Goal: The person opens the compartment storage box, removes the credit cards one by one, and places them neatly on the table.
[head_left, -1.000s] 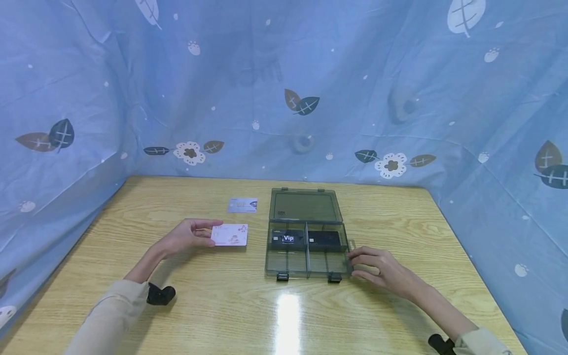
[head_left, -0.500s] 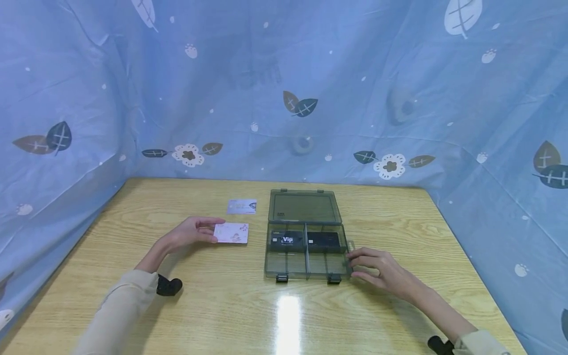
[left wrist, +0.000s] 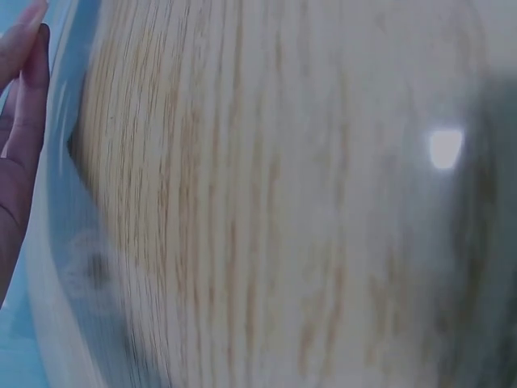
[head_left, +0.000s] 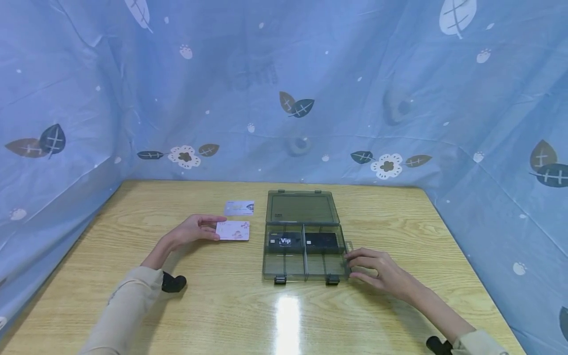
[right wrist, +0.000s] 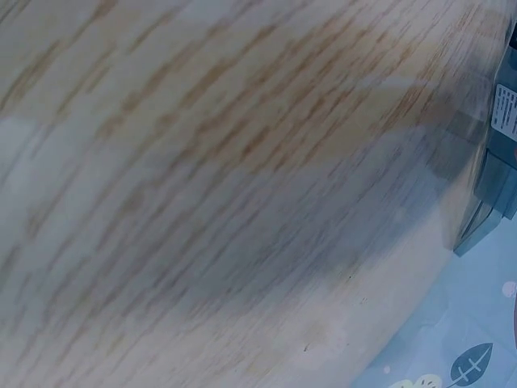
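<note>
My left hand (head_left: 192, 230) pinches a white card with pink prints (head_left: 233, 230) by its left edge, just in front of a silver VIP card (head_left: 239, 208) on the table. Part of that hand (left wrist: 18, 121) shows at the left wrist view's edge, its card unseen there. A grey see-through compartment box (head_left: 284, 268) lies with its lid (head_left: 302, 207) folded back. Its two rear compartments hold a black Vip card (head_left: 285, 241) and a plainer black card (head_left: 321, 241). My right hand (head_left: 377, 268) touches the box's right side with relaxed, slightly bent fingers.
The wooden table (head_left: 213, 310) runs back to a blue patterned cloth (head_left: 248, 88) that also hangs at both sides. Two latches (head_left: 280, 279) stick out from the box's front. A small loop handle (head_left: 349, 245) juts from its right side.
My left hand has moved away from me and a little to the right with the white card, now close to the silver card. The right hand has stayed at the box.
</note>
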{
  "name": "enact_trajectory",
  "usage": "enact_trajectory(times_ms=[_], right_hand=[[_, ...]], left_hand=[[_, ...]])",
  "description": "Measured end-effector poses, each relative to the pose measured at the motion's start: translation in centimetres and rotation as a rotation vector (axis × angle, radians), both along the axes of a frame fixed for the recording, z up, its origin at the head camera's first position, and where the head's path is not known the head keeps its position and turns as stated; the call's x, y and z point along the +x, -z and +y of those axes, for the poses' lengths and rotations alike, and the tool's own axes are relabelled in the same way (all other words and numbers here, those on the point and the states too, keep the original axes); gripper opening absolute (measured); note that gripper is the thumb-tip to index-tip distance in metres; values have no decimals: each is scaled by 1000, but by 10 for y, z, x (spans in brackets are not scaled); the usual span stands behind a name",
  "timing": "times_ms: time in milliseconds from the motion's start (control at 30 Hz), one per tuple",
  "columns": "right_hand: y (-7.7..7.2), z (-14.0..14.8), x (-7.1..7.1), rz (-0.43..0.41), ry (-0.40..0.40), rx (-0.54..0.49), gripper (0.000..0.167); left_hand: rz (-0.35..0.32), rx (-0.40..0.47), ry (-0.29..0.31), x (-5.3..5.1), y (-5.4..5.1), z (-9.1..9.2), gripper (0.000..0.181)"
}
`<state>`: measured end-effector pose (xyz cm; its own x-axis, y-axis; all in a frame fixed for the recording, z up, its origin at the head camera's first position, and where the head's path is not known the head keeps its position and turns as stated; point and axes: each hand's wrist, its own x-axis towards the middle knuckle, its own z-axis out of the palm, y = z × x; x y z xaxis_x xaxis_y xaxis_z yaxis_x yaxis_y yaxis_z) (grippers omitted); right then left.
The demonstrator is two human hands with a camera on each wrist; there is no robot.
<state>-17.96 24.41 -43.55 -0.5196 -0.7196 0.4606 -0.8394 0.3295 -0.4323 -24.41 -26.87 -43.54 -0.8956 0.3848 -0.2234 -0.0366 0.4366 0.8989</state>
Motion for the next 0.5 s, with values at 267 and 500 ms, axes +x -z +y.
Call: enact_trajectory(times_ms=[267, 500], right_hand=[[-1, -1, 0, 0, 1, 7, 19], [-1, -2, 0, 36, -21, -20, 21]], left_hand=[[-17, 34, -2, -1, 0, 2, 59], [27, 2, 37, -4, 0, 7, 58]])
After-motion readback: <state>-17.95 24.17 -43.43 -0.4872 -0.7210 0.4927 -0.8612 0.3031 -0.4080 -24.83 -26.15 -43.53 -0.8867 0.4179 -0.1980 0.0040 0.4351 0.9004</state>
